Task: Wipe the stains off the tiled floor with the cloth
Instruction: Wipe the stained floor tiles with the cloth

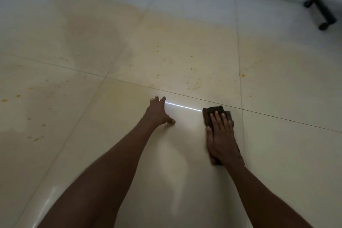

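i see my right hand [221, 135] lying flat, fingers straight, pressing a dark folded cloth [215, 112] onto the tiled floor [277, 153] just below a grout line. my left hand [157, 112] is spread open, fingertips propped on the tile, apart from the cloth. yellow-orange stains [177, 68] speckle the tiles beyond the line. a dark furniture leg [322, 7] stands at the top right.

Both arms outstretched — left hand [158, 111] splayed, right hand [220, 135] flat
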